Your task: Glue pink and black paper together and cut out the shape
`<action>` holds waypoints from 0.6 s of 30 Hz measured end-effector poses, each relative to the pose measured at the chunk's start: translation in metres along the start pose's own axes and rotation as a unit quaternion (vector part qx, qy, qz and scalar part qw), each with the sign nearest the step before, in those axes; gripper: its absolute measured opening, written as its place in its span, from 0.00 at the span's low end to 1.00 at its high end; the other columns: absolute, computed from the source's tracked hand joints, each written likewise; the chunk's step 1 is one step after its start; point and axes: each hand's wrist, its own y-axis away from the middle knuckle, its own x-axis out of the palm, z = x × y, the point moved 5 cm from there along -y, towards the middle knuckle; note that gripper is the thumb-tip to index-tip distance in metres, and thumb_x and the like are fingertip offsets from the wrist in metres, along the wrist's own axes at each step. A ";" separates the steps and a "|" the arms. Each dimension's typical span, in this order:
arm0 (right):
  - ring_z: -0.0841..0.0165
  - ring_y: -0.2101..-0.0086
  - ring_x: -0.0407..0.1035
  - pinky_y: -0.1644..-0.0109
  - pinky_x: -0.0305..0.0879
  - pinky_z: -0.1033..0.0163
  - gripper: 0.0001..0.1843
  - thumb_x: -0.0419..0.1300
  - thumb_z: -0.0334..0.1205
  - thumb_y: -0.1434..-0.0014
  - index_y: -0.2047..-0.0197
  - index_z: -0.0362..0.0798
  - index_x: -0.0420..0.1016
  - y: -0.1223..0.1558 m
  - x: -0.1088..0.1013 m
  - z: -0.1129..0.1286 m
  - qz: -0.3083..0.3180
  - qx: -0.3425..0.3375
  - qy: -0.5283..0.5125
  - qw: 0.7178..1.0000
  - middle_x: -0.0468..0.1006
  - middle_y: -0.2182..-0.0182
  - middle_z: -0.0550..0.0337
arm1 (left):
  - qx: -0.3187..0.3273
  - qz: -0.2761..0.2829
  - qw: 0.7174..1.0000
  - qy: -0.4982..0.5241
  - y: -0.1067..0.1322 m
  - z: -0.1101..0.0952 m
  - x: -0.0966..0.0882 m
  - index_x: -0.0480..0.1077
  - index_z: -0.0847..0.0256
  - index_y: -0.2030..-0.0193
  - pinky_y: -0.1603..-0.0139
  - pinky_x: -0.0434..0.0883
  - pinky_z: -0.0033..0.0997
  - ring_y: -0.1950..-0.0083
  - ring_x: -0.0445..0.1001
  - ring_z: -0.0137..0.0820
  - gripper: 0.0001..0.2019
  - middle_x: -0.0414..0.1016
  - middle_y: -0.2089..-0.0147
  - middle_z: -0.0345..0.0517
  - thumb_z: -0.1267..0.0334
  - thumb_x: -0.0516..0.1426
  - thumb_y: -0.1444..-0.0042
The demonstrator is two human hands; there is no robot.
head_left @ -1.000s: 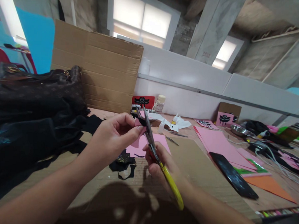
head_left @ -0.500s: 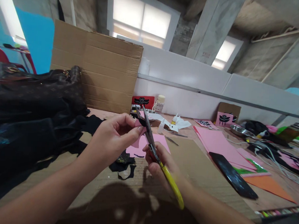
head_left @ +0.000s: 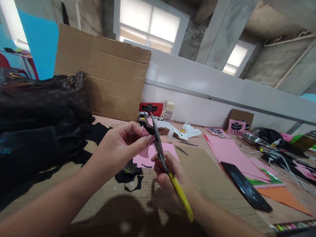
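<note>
My left hand (head_left: 121,145) pinches a small piece of pink and black paper (head_left: 147,131) between thumb and fingers, held above the table. My right hand (head_left: 168,173) grips yellow-handled scissors (head_left: 160,153), blades slightly apart and pointing up into that piece. Below the hands lie black paper scraps (head_left: 130,173) and a pink sheet (head_left: 156,154) on brown cardboard (head_left: 210,176).
A dark bag (head_left: 38,106) and black cloth fill the left. A cardboard panel (head_left: 102,74) stands behind. A black phone (head_left: 245,187) lies on pink sheets (head_left: 230,149) at right, with cables, a metal bowl (head_left: 252,138), a small bottle (head_left: 169,110) and tweezers (head_left: 181,150).
Almost nothing differs; both hands and the scissors stay in place with only a slight shift of the view.
</note>
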 end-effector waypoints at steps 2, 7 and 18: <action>0.70 0.71 0.55 0.69 0.54 0.65 0.32 0.63 0.69 0.45 0.53 0.51 0.66 0.000 0.000 0.000 0.003 -0.008 -0.006 1.000 0.62 0.71 0.65 | -0.003 0.000 1.000 0.006 0.000 0.000 0.001 0.72 0.61 0.72 0.69 0.71 0.17 0.71 0.73 0.21 0.08 0.76 0.72 0.35 0.65 0.67 0.47; 0.70 0.70 0.56 0.68 0.54 0.65 0.31 0.64 0.67 0.44 0.52 0.50 0.68 0.001 -0.001 -0.005 -0.001 -0.011 -0.010 1.000 0.63 0.70 0.65 | -0.010 0.011 1.000 0.012 0.000 -0.001 0.003 0.72 0.61 0.73 0.71 0.70 0.15 0.73 0.72 0.20 0.08 0.75 0.74 0.34 0.67 0.66 0.47; 0.70 0.71 0.56 0.69 0.52 0.66 0.27 0.65 0.63 0.42 0.51 0.52 0.68 0.003 -0.003 -0.007 -0.002 -0.013 -0.022 1.000 0.63 0.70 0.65 | -0.029 0.021 0.999 -0.015 0.002 0.001 0.002 0.72 0.60 0.73 0.69 0.69 0.16 0.71 0.72 0.21 0.08 0.76 0.73 0.35 0.64 0.65 0.45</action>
